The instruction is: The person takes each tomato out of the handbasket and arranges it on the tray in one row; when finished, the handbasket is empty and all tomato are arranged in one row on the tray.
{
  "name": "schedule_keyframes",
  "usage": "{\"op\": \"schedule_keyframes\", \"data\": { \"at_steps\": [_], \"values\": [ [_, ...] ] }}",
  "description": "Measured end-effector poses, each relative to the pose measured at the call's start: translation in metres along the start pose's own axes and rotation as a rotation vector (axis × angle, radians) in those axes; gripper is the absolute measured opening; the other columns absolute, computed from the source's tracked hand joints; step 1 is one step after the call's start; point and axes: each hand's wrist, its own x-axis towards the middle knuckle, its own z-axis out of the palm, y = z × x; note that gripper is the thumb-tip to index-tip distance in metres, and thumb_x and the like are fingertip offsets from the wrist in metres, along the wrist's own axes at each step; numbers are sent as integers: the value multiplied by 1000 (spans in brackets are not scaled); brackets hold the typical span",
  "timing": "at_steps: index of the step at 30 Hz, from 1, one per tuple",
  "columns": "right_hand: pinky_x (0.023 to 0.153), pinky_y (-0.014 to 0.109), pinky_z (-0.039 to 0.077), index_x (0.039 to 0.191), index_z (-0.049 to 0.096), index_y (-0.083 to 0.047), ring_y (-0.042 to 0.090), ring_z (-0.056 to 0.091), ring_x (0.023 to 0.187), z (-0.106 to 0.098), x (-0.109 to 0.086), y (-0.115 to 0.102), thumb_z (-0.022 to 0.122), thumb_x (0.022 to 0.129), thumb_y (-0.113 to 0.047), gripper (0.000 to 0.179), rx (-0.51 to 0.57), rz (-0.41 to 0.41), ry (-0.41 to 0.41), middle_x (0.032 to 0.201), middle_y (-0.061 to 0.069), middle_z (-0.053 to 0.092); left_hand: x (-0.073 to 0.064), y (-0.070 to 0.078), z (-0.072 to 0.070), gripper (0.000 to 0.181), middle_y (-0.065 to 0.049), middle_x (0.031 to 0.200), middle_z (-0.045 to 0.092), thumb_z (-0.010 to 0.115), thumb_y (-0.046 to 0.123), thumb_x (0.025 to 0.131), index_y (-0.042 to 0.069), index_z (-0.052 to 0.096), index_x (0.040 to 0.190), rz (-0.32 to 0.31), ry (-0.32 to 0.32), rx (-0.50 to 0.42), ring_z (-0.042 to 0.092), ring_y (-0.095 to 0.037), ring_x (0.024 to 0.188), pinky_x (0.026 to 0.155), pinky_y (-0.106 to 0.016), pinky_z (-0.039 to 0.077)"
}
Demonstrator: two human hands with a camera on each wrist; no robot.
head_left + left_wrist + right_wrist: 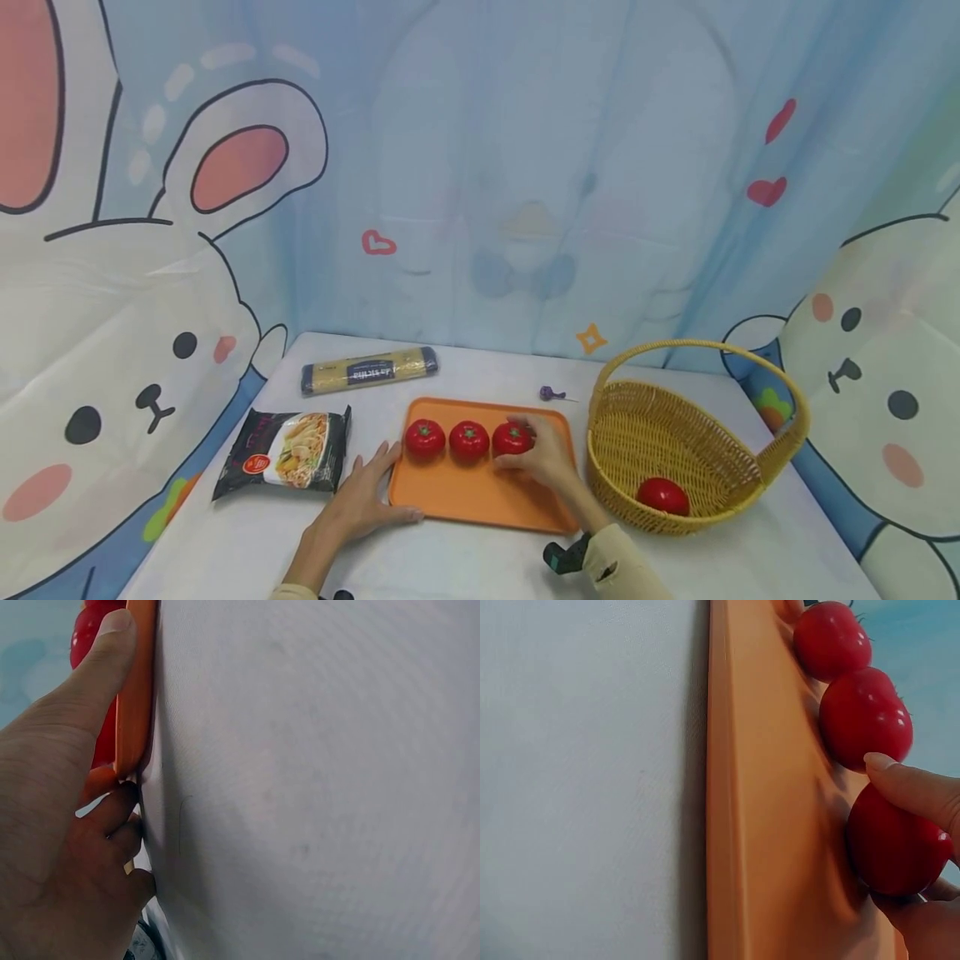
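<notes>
Three red tomatoes stand in a row on an orange tray (pixel 480 504): a left tomato (pixel 424 440), a middle tomato (pixel 469 442) and a right tomato (pixel 510 438). My right hand (pixel 547 454) grips the right tomato, thumb on one side and fingers round the other. In the right wrist view this tomato (pixel 896 844) sits low against the tray, beside the middle one. My left hand (pixel 363 500) rests at the tray's front left corner, fingers spread along its left side. The left wrist view shows that thumb (pixel 112 656) lying against the tray's front wall (pixel 135 712).
Right of the tray stands a wicker basket (pixel 675 417) with a tall handle and a red round item (pixel 663 496) inside. A black noodle packet (pixel 288 450) lies at the left, a pasta packet (pixel 369 371) behind it. A small purple item (pixel 551 392) lies behind the tray.
</notes>
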Motion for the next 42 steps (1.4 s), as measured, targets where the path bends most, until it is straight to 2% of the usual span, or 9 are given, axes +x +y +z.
{"op": "schedule_keyframes", "data": {
  "at_steps": [11, 16, 21, 25, 29, 31, 33, 38, 42],
  "values": [
    [107, 59, 57, 141, 66, -2, 38, 65, 122, -2, -2, 1, 103, 69, -9, 81, 29, -20, -13, 133, 18, 70, 2, 0, 0, 118, -24, 174, 30, 99, 53, 72, 13, 42, 167, -2, -4, 4, 15, -63, 157, 126, -78, 17],
    [115, 61, 52, 152, 57, -1, 43, 60, 135, -13, -11, -5, 99, 80, -27, 87, -2, -38, -33, 146, 24, 64, 0, -1, 2, 117, -24, 174, 30, 99, 53, 72, 13, 43, 167, -5, -11, 1, 15, -64, 157, 126, -78, 17],
    [118, 60, 49, 155, 54, -5, 42, 56, 142, -42, -31, -28, 89, 92, -35, 78, -62, -105, -100, 154, 20, 58, -2, -3, 4, 119, -24, 174, 30, 99, 55, 71, 14, 42, 167, 0, -10, -1, 14, -64, 157, 125, -79, 16],
    [102, 47, 63, 141, 65, -5, 32, 71, 122, -80, -47, -50, 75, 104, -34, 48, -100, -214, -240, 135, 14, 72, 0, -3, 2, 119, -23, 174, 29, 99, 55, 70, 16, 43, 167, -15, -7, -2, 13, -65, 157, 124, -81, 16],
    [76, 34, 65, 118, 72, -6, 27, 76, 91, -130, -55, -51, 53, 116, -30, 31, -56, -289, -506, 104, 12, 78, 2, -3, 1, 119, -22, 175, 29, 98, 57, 71, 16, 42, 167, -24, -18, -2, 12, -65, 156, 123, -82, 16],
    [68, 34, 63, 110, 72, -4, 30, 74, 83, -153, -55, -42, 43, 119, -27, 38, -9, -261, -619, 95, 15, 77, 2, -3, 2, 119, -22, 175, 28, 98, 57, 70, 16, 42, 167, -32, -20, -5, 11, -65, 157, 123, -82, 15],
    [63, 33, 63, 108, 72, -1, 30, 73, 79, -173, -54, -29, 35, 120, -28, 47, 24, -179, -672, 93, 17, 76, 2, -2, 2, 119, -22, 175, 29, 98, 57, 71, 17, 43, 167, -35, -19, -4, 11, -65, 157, 123, -82, 15],
    [58, 31, 61, 105, 70, 8, 23, 70, 72, -206, -53, 9, 25, 121, -37, 66, 75, 6, -686, 90, 20, 74, 1, -1, 1, 119, -23, 175, 28, 98, 57, 71, 17, 42, 167, -36, -24, 0, 10, -66, 156, 122, -83, 15],
    [60, 33, 61, 106, 69, 9, 22, 70, 74, -220, -49, 28, 22, 120, -45, 73, 139, 90, -722, 92, 19, 74, 0, 0, -1, 119, -24, 175, 28, 98, 56, 71, 14, 42, 167, -18, -19, 6, 12, -67, 155, 122, -83, 16]
  ]
}}
